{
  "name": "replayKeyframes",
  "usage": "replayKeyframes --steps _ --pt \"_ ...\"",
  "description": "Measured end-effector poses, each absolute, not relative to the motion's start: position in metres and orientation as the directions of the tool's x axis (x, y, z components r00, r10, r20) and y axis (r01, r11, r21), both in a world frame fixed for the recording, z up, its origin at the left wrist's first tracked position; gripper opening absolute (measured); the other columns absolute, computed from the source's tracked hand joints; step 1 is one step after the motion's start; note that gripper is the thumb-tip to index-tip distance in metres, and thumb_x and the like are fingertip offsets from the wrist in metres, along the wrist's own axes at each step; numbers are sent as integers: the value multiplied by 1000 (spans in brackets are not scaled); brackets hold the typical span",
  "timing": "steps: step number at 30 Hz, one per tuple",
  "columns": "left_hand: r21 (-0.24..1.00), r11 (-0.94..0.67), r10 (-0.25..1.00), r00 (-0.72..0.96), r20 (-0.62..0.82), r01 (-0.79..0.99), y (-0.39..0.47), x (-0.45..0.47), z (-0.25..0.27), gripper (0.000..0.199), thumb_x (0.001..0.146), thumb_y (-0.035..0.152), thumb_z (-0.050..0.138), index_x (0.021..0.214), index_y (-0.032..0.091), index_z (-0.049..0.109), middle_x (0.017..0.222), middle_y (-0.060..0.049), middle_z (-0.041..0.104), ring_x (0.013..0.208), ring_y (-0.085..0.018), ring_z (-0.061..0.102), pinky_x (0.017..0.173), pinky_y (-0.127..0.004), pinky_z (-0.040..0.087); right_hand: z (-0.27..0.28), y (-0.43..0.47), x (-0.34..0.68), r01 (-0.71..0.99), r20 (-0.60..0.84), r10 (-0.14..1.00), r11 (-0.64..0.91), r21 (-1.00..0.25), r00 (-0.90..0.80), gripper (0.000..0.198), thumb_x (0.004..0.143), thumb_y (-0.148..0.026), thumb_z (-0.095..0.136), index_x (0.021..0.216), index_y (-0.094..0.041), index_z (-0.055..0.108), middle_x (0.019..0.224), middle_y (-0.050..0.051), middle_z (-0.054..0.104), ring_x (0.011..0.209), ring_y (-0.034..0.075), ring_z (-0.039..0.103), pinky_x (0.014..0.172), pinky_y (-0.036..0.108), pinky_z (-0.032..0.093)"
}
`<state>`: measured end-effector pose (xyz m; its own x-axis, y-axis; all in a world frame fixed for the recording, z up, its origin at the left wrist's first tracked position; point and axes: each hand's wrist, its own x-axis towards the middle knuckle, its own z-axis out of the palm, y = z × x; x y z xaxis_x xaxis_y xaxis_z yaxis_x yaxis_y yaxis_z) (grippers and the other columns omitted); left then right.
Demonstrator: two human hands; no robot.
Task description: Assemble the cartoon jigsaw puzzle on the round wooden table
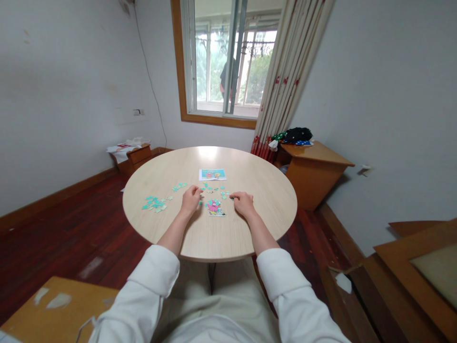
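A partly joined jigsaw puzzle (215, 208) with a pink figure lies flat between my hands, near the front of the round table. My left hand (192, 199) is closed to its left, thumb and fingers pressed together; what is in them is too small to make out. On the other side, my right hand (244, 204) is curled, its fingertips low over the table beside some loose puzzle pieces (224, 195). Whether it grips one is unclear. More pieces (210, 190) lie just above the joined part. Behind them rests a picture sheet (213, 175) with pink and yellow figures.
A pile of turquoise pieces (154, 204) lies on the left of the round table (264, 190), with a smaller group (179, 186) nearer the middle. A wooden desk (314, 166) holding clothes stands at right. A person (227, 78) shows beyond the window.
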<state>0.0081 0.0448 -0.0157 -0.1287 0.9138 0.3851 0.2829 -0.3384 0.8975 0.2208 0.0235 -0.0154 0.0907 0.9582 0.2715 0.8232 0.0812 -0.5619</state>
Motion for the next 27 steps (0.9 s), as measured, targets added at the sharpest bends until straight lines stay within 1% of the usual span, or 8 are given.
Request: replayKeyframes --steps 7,14,16,20,24,27 --pt "894 -308 933 -81 350 326 45 8 -19 21 75 36 44 65 19 52 73 -4 65 72 -18 61 69 -30 45 -16 25 221 828 265 958 62 -557 107 39 76 -8 40 89 -26 72 104 1 69 107 16 55 97 36 27" --pt "889 -325 938 -5 345 321 43 10 -19 18 74 34 44 66 20 52 74 -5 65 78 -20 63 72 -31 47 -11 21 219 836 256 962 58 -546 101 38 77 -8 41 91 -26 71 105 0 69 108 17 55 97 35 29" --pt "888 -316 940 -17 341 333 43 10 -18 18 74 32 42 65 20 52 75 -5 65 78 -20 63 71 -31 46 -11 21 219 835 253 962 56 -547 101 38 77 -9 41 91 -26 71 105 0 69 108 17 55 97 35 29" --pt "895 -286 937 -95 336 342 45 8 -19 21 75 29 37 64 20 53 77 -6 66 77 -19 62 69 -30 46 -11 21 219 828 255 961 55 -558 108 38 77 -9 41 90 -25 71 104 0 69 108 17 55 98 35 29" --pt "871 -275 920 -150 361 406 49 5 -21 24 73 27 35 63 20 55 76 -7 66 77 -20 60 74 -32 44 -13 22 220 819 253 959 45 -572 124 38 76 -9 41 91 -26 71 103 -1 69 108 16 55 99 34 29" --pt "860 -278 913 -160 375 427 51 4 -22 25 74 28 35 61 20 56 74 -7 66 76 -20 59 75 -32 43 -15 24 222 808 258 953 26 -589 157 38 77 -10 40 93 -25 71 104 1 69 108 16 55 99 34 29"
